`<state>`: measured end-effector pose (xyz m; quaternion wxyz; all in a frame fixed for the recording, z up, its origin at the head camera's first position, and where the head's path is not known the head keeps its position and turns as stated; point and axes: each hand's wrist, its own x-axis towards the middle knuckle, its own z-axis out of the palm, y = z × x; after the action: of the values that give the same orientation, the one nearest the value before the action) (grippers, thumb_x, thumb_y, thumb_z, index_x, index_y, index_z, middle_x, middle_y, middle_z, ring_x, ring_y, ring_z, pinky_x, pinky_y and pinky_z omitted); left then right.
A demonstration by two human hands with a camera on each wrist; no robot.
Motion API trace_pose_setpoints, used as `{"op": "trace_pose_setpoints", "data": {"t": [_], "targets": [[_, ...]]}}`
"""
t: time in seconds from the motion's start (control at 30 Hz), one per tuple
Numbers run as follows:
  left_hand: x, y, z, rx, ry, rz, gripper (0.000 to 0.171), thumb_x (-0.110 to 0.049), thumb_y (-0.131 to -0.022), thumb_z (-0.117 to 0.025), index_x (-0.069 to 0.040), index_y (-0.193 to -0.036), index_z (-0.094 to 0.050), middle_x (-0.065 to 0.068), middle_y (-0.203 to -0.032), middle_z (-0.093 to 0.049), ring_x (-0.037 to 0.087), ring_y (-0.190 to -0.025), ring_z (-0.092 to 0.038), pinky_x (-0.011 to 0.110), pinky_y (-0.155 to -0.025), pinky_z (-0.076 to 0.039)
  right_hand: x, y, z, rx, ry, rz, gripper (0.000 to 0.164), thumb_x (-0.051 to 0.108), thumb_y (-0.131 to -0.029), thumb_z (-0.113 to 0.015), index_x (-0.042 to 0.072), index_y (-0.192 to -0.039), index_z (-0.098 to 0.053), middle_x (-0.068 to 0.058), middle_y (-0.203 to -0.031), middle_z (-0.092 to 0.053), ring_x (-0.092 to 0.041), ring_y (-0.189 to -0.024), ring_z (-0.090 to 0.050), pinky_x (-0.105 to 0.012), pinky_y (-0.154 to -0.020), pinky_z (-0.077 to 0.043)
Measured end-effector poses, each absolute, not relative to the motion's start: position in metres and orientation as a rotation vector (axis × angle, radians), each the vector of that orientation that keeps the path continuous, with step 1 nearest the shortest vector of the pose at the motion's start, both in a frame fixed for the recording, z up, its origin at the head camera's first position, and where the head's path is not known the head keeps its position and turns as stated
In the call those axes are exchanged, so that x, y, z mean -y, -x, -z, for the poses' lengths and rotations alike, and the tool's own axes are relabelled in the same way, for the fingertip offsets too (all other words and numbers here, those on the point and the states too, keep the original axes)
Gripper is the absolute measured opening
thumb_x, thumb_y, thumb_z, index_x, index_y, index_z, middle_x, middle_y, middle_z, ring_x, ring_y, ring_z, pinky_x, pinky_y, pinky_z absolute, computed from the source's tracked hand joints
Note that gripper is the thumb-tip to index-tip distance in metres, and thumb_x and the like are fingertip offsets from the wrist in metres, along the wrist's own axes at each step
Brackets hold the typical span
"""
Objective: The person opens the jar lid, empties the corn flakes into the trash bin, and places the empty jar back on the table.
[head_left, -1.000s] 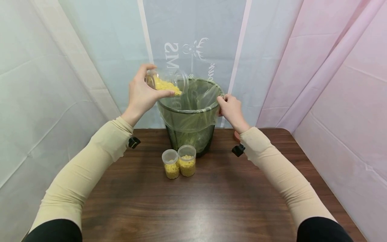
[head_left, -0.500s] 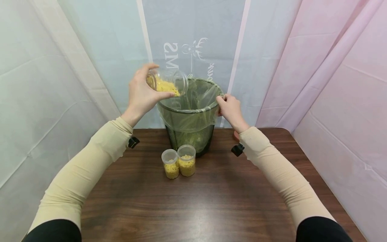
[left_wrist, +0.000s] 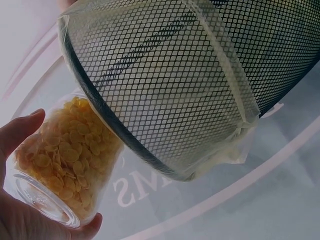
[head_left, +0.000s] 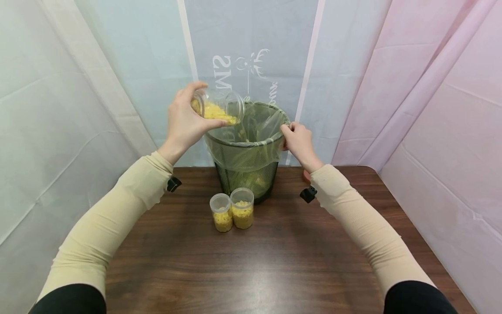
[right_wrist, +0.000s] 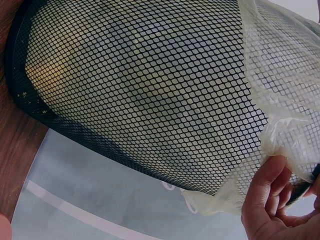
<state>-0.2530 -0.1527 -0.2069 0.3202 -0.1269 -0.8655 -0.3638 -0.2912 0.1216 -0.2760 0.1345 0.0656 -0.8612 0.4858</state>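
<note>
Creased beige sleeves (head_left: 113,209) bear black wrist cameras (head_left: 174,184), adjoining black sleeves (head_left: 70,300).

The place looks like a curtained booth, in what building one cannot tell: whitish cloth (head_left: 51,113) hangs on the left, a blue-grey curtain (head_left: 255,26) with a white deer print (head_left: 258,62) on the far side and pinkish cloth (head_left: 443,109) on the right, around a dark wood-grain table (head_left: 251,266)

Glossy plastic jar (left_wrist: 70,160), mesh bin (head_left: 247,181)

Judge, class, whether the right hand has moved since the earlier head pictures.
No. In the head view, the right hand stays at the right-hand edge of the bin, with no visible shift against it.
</note>
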Motion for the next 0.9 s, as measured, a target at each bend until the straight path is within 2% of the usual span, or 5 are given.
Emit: {"op": "trace_pose_setpoints", "data": {"t": [0.3,0.9], "targets": [[0.1519,0.253,0.2056,2.263,0.36,0.944,0.086,-0.03,-0.052,-0.092,-0.02,-0.129,-0.054,0.007,-0.119,-0.06,0.019,-0.11,-0.05,0.036,-0.096,-0.037,-0.1218,0.2926,0.2764,2.493,-0.189,-1.405,0.027,0.027,-0.09,-0.041,0.011,-0.069,-0.044,-0.002,-0.057,-0.055,-0.019,-0.055,-0.061,-0.03,-0.061,-0.057],[0.1487,0.2506,0.2021,2.309,0.341,0.942,0.089,-0.032,-0.054,-0.092,-0.025,-0.133,-0.052,0.003,-0.129,-0.056,0.018,-0.118,-0.048,0.036,-0.101,-0.035,-0.1216,0.293,0.2764,2.493,-0.181,-1.409,0.027,0.027,-0.089,-0.041,0.011,-0.068,-0.044,-0.001,-0.056,-0.055,-0.019,-0.055,-0.061,-0.029,-0.06,-0.056]]}}
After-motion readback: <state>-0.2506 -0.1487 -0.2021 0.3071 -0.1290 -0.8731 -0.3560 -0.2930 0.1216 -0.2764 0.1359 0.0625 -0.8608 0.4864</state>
